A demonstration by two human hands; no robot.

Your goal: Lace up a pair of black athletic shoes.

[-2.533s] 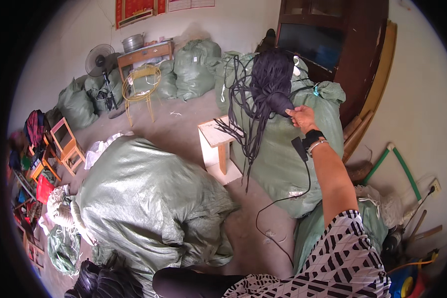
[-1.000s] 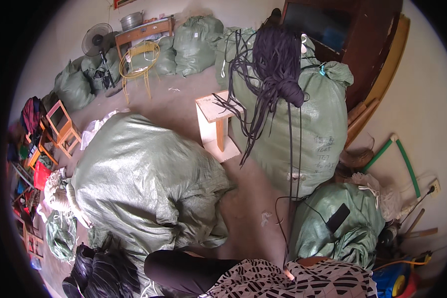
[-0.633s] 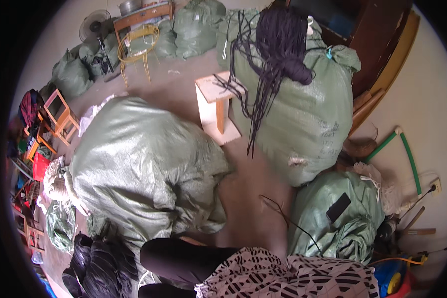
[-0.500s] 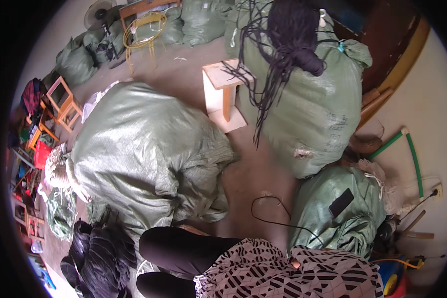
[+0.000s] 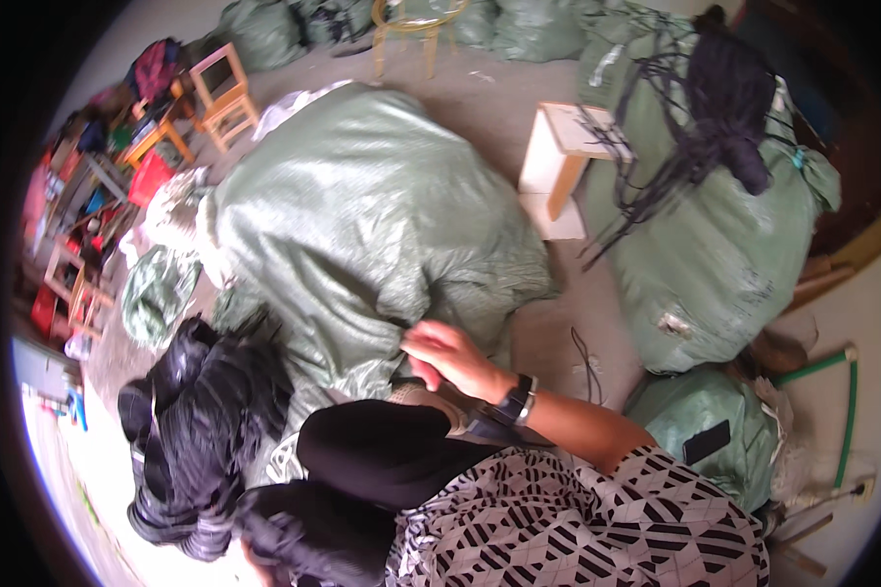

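Green sack [image 5: 362, 215] under right hand [image 5: 450, 357]

My right hand [image 5: 448, 354] sits vs the big green sack [image 5: 362, 225], knee under it. Open floor strip [image 5: 548, 342] btwn that sack & the tall sack [image 5: 715, 245]; loose black cord [image 5: 585, 357] and white stool [image 5: 558, 161] clutter it.

Daylight is falling across a bare concrete floor [image 5: 548, 338]. A small white wooden stool [image 5: 561, 157] is standing mid-room. Small wooden chairs [image 5: 220, 93] are sitting near colourful clutter [image 5: 88, 225] at the left. Dark wooden furniture [image 5: 857, 127] is occupying the right edge.
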